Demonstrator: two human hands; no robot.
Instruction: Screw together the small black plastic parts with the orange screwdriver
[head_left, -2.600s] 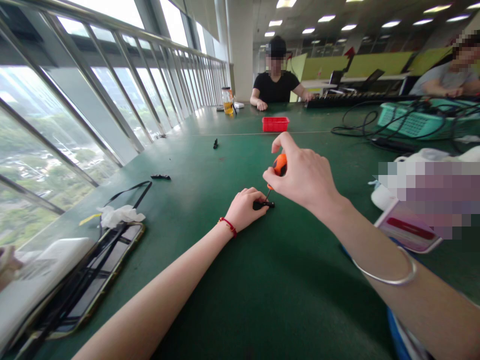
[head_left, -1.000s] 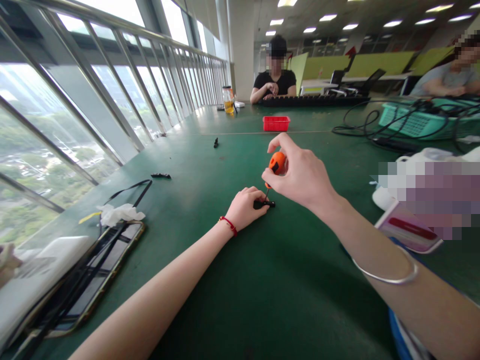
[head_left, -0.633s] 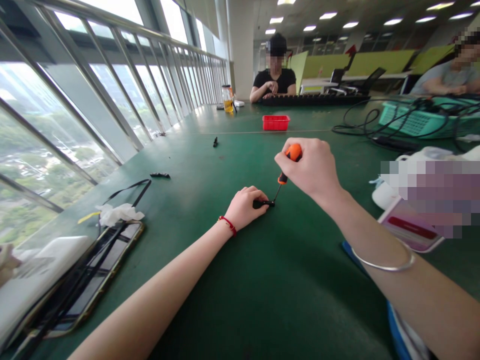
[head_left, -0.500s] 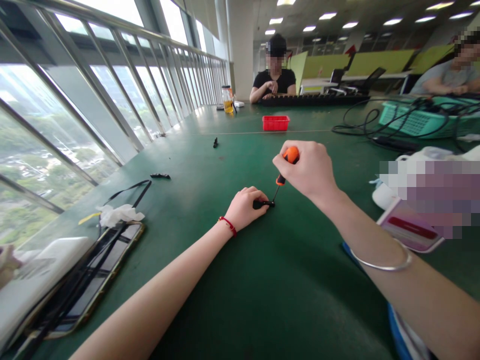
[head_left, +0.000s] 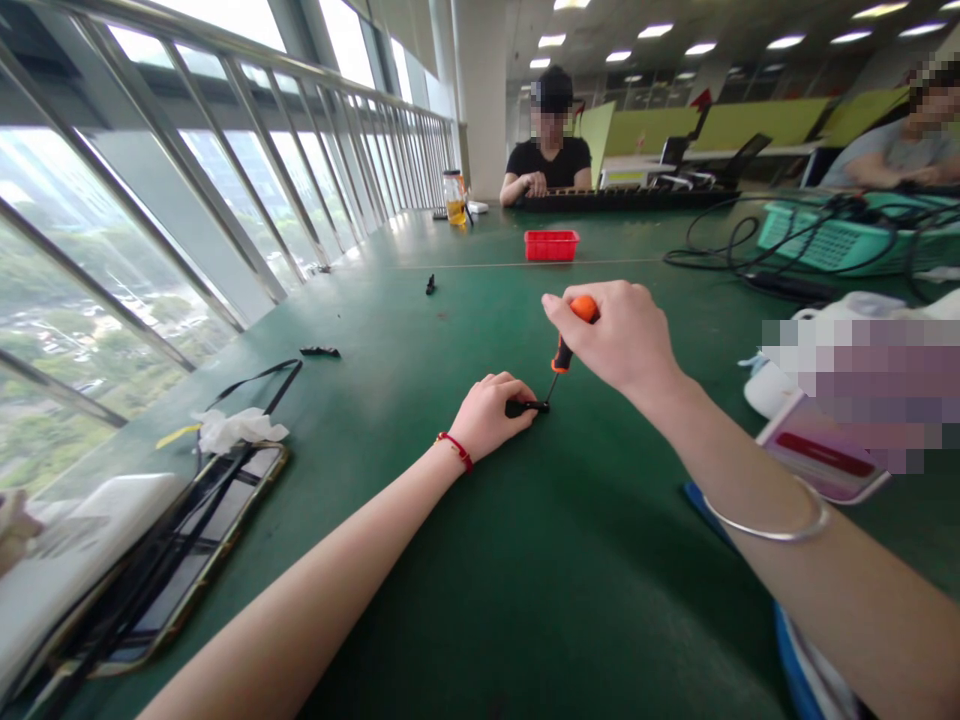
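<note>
Low over the green table (head_left: pixel 420 480), my left hand (head_left: pixel 495 408) pinches a small black part (head_left: pixel 531 406) and keeps it against the surface. What kind of part it is, I cannot make out; the fingers cover its left end. My right hand (head_left: pixel 619 328) is wrapped round the orange and black handle of a screwdriver (head_left: pixel 561 355), its thumb lifted away to the left. The screwdriver leans slightly, and its thin shaft points down to the right end of the black part, where the tip seems to touch.
Two small black pieces, one nearer (head_left: pixel 320 352) and one farther (head_left: pixel 430 284), lie to the left. A red tray (head_left: pixel 551 246) stands ahead. Left is a phone (head_left: pixel 202 560) with straps; right are a teal basket (head_left: pixel 817 240) with cables and a white-pink item (head_left: pixel 817 450). A person (head_left: pixel 550 160) sits opposite.
My right hand's thumb has straightened and lifted off the screwdriver handle. My left hand and the black part have stayed put. The person opposite has lowered a hand.
</note>
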